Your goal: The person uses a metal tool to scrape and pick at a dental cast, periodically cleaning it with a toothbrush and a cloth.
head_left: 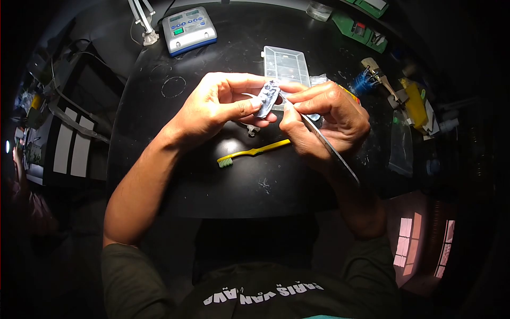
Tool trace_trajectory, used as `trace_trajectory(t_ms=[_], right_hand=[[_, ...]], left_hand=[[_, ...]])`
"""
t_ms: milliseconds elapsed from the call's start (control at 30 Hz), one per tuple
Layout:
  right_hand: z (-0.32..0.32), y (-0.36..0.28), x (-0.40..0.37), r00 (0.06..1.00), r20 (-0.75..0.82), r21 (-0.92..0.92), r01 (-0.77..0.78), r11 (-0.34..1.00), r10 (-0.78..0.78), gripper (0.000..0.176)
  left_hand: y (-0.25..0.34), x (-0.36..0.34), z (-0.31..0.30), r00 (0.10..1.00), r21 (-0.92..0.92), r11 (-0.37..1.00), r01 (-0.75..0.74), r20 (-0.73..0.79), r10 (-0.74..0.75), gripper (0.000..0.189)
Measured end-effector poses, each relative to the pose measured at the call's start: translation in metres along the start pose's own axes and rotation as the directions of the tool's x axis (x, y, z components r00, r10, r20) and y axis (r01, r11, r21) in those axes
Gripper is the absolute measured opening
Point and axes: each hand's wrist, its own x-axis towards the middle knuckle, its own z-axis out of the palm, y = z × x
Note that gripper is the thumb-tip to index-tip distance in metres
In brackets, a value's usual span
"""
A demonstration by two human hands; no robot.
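A small grey moulded piece (269, 100) with a bumpy, sculpted face is pinched upright between the thumb and fingers of my left hand (215, 103). My right hand (329, 114) grips a slim metal hand tool with a ridged handle (325, 140), pen-fashion. Its working tip is right at the right edge of the grey piece, partly hidden by my fingers. Below the hands, a yellow toothbrush (255, 151) with green bristles lies on the black table (212, 186). A small pale fragment (252, 129) rests just under my left fingers.
Behind my hands lies a clear compartment box (286, 61). A grey control unit (189, 31) stands at the back left beside a lamp's base (151, 37). To the right are a paintbrush (377, 72), blue wire (364, 81) and a plastic bag (401, 143).
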Motion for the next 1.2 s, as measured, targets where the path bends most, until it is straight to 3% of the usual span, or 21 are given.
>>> trace_trajectory(t_ms=[267,367,567,1200], right_hand=[[-0.002,-0.003,0.003,0.997,0.07,-0.016,-0.022,1.0,0.023,0.017],[0.0,-0.003,0.003,0.997,0.075,-0.017,-0.032,0.999,0.033,0.017],[0.001,-0.002,0.003,0.994,0.083,0.008,-0.067,0.998,0.066,0.016],[0.001,0.002,-0.001,0.987,0.102,-0.017,-0.122,0.992,0.123,0.015]], left_hand=[[0.005,0.0,0.001,1.0,0.019,1.0,-0.004,0.01,0.003,0.045],[-0.004,0.002,-0.004,0.997,0.081,0.994,-0.074,0.024,0.072,0.044],[-0.002,0.002,-0.007,1.0,0.143,0.99,0.011,-0.013,-0.009,0.054],[-0.001,0.002,-0.01,0.994,0.375,0.927,-0.03,-0.087,0.067,0.051]])
